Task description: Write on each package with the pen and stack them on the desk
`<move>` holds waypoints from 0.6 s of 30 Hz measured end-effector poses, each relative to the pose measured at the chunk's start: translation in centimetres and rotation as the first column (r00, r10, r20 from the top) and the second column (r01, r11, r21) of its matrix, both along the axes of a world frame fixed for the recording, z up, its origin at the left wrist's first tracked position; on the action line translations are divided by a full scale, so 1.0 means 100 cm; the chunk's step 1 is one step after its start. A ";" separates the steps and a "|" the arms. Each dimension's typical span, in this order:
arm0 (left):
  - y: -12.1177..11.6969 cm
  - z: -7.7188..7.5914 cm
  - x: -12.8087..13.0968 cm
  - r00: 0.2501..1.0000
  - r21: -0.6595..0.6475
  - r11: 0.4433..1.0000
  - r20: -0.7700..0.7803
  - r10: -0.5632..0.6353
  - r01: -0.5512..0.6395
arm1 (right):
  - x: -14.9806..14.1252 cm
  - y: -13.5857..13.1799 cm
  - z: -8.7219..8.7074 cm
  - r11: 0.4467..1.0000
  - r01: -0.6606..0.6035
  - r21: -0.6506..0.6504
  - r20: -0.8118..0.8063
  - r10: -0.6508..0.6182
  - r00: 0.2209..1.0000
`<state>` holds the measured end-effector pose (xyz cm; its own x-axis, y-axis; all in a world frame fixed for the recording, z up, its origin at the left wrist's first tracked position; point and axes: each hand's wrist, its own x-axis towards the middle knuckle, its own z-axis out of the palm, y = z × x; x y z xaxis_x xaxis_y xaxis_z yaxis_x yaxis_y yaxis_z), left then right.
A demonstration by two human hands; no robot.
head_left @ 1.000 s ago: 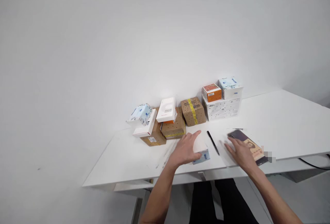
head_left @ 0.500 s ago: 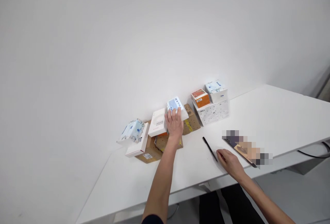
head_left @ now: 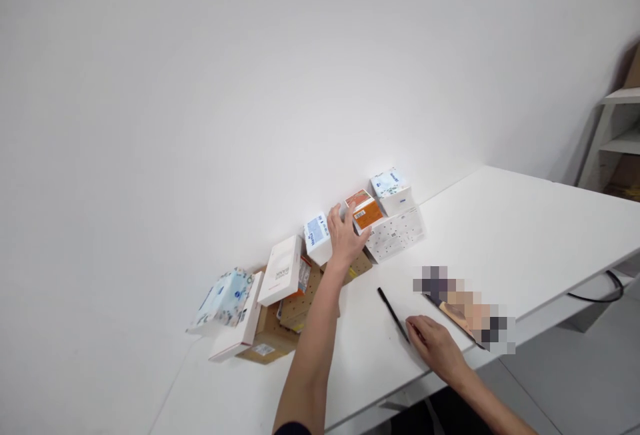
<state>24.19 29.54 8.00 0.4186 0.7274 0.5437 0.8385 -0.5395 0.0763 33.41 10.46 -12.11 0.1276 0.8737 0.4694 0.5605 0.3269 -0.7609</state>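
Observation:
My left hand (head_left: 346,237) reaches to the back of the white table (head_left: 500,235), its fingers spread against a small white box with a blue label (head_left: 317,237) that stands on a brown cardboard box (head_left: 359,265). An orange box (head_left: 365,209) lies just right of the fingertips. My right hand (head_left: 436,348) rests on the table near the front edge, fingers loosely curled, beside a black pen (head_left: 393,314). I cannot see anything in it.
Along the wall stand several boxes: a pale blue patterned pack (head_left: 224,298), a flat white box (head_left: 281,279), brown cartons (head_left: 270,335), a white dotted box (head_left: 397,235) with a white-and-blue box (head_left: 391,191) on top. A blurred flat item (head_left: 465,308) lies right of the pen. Shelving (head_left: 617,128) stands at the far right.
My left hand carried the small white box from the table's front to the back row and set it upright on the brown box. My right hand drew back toward the pen. The view swung left.

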 end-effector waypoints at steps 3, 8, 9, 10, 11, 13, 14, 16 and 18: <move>0.036 0.021 0.019 0.999 -0.241 0.971 -0.031 -0.008 0.001 | 0.001 0.001 -0.001 1.000 -0.013 0.005 -0.007 0.014 1.000; 0.081 0.038 0.028 0.989 -0.543 0.839 -0.105 -0.100 0.027 | 0.002 0.001 0.002 0.999 -0.025 0.027 0.001 0.025 1.000; 0.085 0.039 0.028 0.988 -0.561 0.827 -0.106 -0.110 0.032 | 0.002 0.001 0.003 0.999 -0.024 0.033 -0.001 0.024 1.000; 0.088 0.039 0.029 0.988 -0.569 0.822 -0.103 -0.116 0.038 | 0.002 0.001 0.004 0.999 -0.022 0.036 -0.001 0.022 1.000; 0.089 0.039 0.029 0.989 -0.571 0.820 -0.095 -0.117 0.042 | 0.002 0.002 0.005 0.999 -0.019 0.039 0.002 0.019 1.000; 0.086 0.041 0.031 0.992 -0.569 0.821 -0.074 -0.106 0.045 | 0.002 0.002 0.006 0.999 -0.011 0.041 0.012 0.010 1.000; 0.082 0.043 0.031 0.993 -0.564 0.825 -0.062 -0.096 0.044 | 0.003 0.002 0.006 0.999 -0.006 0.040 0.016 0.005 1.000; 0.065 0.048 0.028 0.997 -0.539 0.842 -0.036 -0.065 0.036 | 0.003 0.002 0.006 0.999 0.001 0.042 0.020 -0.002 1.000; 0.036 0.054 0.018 0.999 -0.483 0.874 0.030 -0.040 0.050 | 0.004 0.001 0.005 0.998 0.009 0.058 0.028 -0.010 1.000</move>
